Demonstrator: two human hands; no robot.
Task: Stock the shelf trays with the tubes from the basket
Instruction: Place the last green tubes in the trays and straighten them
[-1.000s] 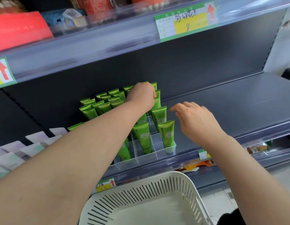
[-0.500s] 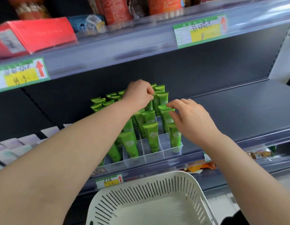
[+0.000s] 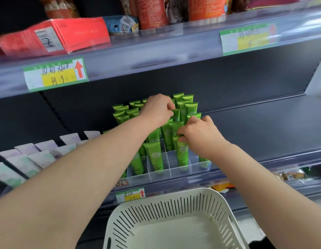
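The job looks close to finished. The white basket (image 3: 174,205) at the bottom centre of the frame shows only a bare floor in the part that is visible, with no tubes left in it. The green tubes (image 3: 155,155) stand upright, caps down, in the clear divided tray (image 3: 161,175) at the front of the dark shelf (image 3: 263,126) in the middle of the frame, and they fill most of its rows from front to back. A cell or two near the front may still be unfilled, though the clear walls make that hard to judge. Both hands are in among the tubes. The left hand (image 3: 157,108), just above centre, has its fingers curled and pinches the crimped top of a tube in a back row. The right hand (image 3: 201,135), just beside and below it, has its fingers curled round the tops of tubes in the middle rows. What remains is probably only seating and straightening these last tubes.
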